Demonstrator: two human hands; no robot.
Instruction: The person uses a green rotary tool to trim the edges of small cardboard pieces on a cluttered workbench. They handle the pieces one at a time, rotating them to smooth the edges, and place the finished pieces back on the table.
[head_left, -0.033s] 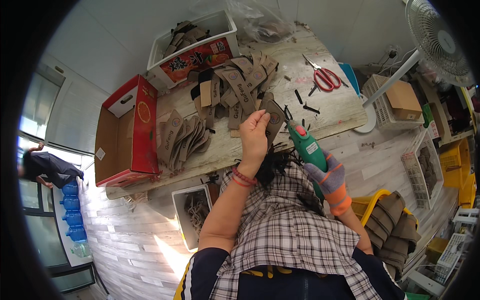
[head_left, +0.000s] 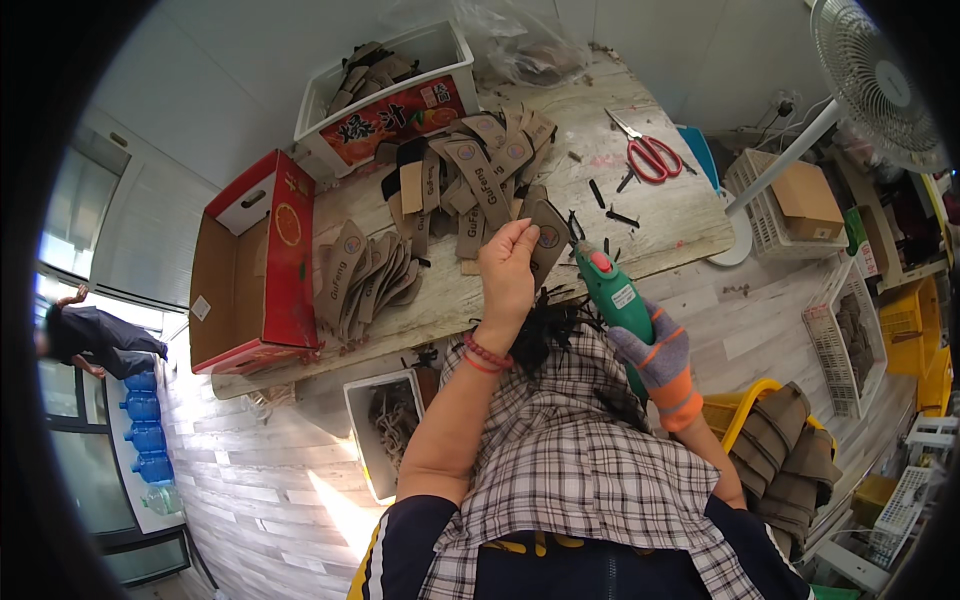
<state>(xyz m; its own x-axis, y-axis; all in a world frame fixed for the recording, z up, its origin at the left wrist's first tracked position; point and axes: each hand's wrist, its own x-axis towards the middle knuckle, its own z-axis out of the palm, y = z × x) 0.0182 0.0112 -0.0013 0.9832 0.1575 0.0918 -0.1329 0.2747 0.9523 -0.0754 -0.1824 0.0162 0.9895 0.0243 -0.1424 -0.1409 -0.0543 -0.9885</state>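
Note:
Bare, with red beads at the wrist, my left hand (head_left: 508, 272) pinches a grey-brown fabric tab (head_left: 545, 232) that bears a round emblem. My right hand (head_left: 652, 350), in a grey and orange glove, is wrapped round green electric scissors (head_left: 612, 290) with a red button. Their dark tip is close to the tab's right edge; whether it touches, I cannot tell. Just beyond my left hand lies a heap of similar tabs (head_left: 478, 178), and a fanned row of tabs (head_left: 365, 275) sits farther left. Black strips (head_left: 548, 330) bunch on my checked apron below the hands.
Red-handled scissors (head_left: 652, 158) and black scraps (head_left: 622, 217) lie on the worn table (head_left: 690, 228). A red carton (head_left: 290, 250) and a white crate (head_left: 462, 80) stand at its left and back. A scrap bin (head_left: 352, 400), yellow basket (head_left: 735, 405) and fan (head_left: 800, 150) surround me. Another person (head_left: 95, 335) is far left.

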